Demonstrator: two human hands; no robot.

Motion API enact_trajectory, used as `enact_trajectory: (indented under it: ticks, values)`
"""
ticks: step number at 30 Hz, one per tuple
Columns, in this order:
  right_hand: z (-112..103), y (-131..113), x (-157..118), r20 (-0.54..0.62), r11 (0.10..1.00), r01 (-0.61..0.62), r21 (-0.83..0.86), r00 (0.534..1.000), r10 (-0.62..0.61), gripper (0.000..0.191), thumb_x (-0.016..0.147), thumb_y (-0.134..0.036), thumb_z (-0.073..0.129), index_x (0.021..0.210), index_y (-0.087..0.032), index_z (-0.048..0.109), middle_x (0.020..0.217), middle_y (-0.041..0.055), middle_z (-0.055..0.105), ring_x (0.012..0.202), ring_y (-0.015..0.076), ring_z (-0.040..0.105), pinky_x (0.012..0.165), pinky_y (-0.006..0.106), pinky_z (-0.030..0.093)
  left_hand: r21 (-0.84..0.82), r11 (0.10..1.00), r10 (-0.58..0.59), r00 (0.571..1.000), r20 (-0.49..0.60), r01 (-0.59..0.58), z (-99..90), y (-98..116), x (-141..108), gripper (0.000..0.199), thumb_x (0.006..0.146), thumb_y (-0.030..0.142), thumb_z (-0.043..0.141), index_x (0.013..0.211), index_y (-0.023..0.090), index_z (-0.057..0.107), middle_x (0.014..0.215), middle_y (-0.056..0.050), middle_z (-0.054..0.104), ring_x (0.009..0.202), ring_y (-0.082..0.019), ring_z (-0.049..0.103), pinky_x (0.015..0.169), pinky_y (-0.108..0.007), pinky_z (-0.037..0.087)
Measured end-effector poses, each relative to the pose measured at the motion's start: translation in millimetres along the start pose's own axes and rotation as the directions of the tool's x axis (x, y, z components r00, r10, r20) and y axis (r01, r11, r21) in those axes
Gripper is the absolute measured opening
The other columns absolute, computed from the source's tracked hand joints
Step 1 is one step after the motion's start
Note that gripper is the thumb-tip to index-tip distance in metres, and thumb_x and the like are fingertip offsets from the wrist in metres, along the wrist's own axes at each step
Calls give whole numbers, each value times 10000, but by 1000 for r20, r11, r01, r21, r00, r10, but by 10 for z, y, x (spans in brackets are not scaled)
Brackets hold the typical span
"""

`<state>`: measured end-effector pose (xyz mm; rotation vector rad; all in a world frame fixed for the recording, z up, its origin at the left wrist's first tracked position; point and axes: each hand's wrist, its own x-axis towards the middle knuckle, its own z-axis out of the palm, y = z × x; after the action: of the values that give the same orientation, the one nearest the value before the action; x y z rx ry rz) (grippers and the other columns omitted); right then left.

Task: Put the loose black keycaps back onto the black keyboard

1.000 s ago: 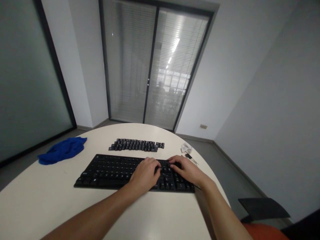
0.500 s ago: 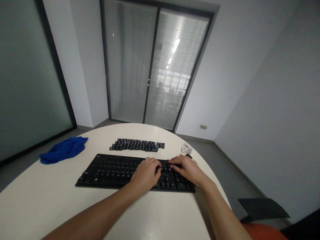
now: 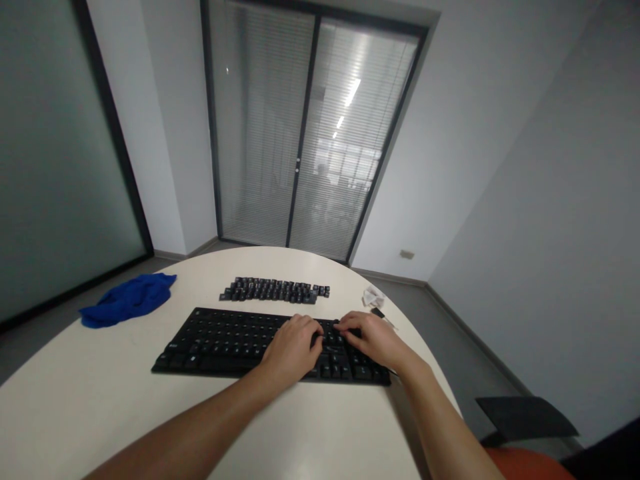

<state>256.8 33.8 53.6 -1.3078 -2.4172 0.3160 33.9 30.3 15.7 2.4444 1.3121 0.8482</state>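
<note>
A black keyboard (image 3: 225, 337) lies flat on the round cream table (image 3: 300, 427), in front of me. My left hand (image 3: 295, 343) rests on its right half, fingers curled down against it and thumb bent in. Close beside it, my right hand (image 3: 367, 333) is over the keyboard's upper right part. Its thumb and fingertips come together at the keys; whatever lies between them is too small to make out. Beyond the keyboard, loose black keycaps (image 3: 270, 290) stand in several tidy rows. Both hands hide some of the keys.
A crumpled blue cloth (image 3: 130, 300) lies at the left. Near the right edge are a crumpled whitish piece (image 3: 373, 297) and a small black item (image 3: 377, 312). A chair (image 3: 527, 417) stands at the lower right. Glass panels with blinds (image 3: 260, 133) are beyond the table.
My right hand's fingertips have shifted very slightly to the left over the keys. My left hand and the keyboard stay in place.
</note>
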Motion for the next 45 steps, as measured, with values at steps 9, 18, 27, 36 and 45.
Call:
enact_trajectory:
  ticks: [9, 18, 27, 36, 45]
  values:
    - [30, 51, 16, 16, 999, -15, 30, 1000, 15, 278, 895, -142, 552, 1020, -252, 776, 1067, 46, 754, 994, 218, 688, 913, 332, 507, -2, 1000, 6, 1000, 2, -6, 0, 6, -1, 150, 912, 195, 549, 968, 201, 688, 995, -59, 686, 1006, -235, 599, 923, -378, 482]
    - [18, 51, 53, 44, 1000, -25, 9, 999, 24, 259, 893, -154, 553, 970, -245, 783, 1035, 43, 771, 970, 218, 705, 873, 313, 511, -1, 1000, -2, 1000, 13, 2, -22, 22, -4, 153, 906, 181, 545, 967, 195, 685, 1000, -63, 684, 1003, -235, 602, 914, -372, 486]
    - [33, 19, 60, 40, 991, -110, -72, 993, 113, 270, 832, -107, 575, 894, -265, 784, 1014, 22, 787, 992, 237, 719, 860, 317, 510, -11, 1000, 0, 1000, 1, 0, 0, 7, -3, 149, 908, 190, 549, 974, 197, 683, 1002, -61, 685, 1003, -235, 601, 910, -377, 487]
    - [27, -32, -13, -44, 995, -99, -23, 994, 98, 237, 838, -134, 561, 931, -244, 749, 1001, 26, 768, 951, 215, 696, 876, 325, 505, -14, 1000, -11, 1000, 17, 12, -22, 20, -1, 154, 909, 190, 544, 980, 200, 681, 1011, -63, 685, 1009, -237, 598, 920, -383, 483]
    - [232, 134, 39, -218, 975, -193, 110, 952, 213, 239, 940, -349, 557, 1056, -209, 712, 1065, 77, 744, 1004, 241, 670, 945, 393, 498, 55, 998, -30, 997, -66, 33, -21, 25, -19, 192, 900, 193, 542, 1054, 191, 657, 1227, -99, 626, 1194, -271, 500, 1048, -438, 405]
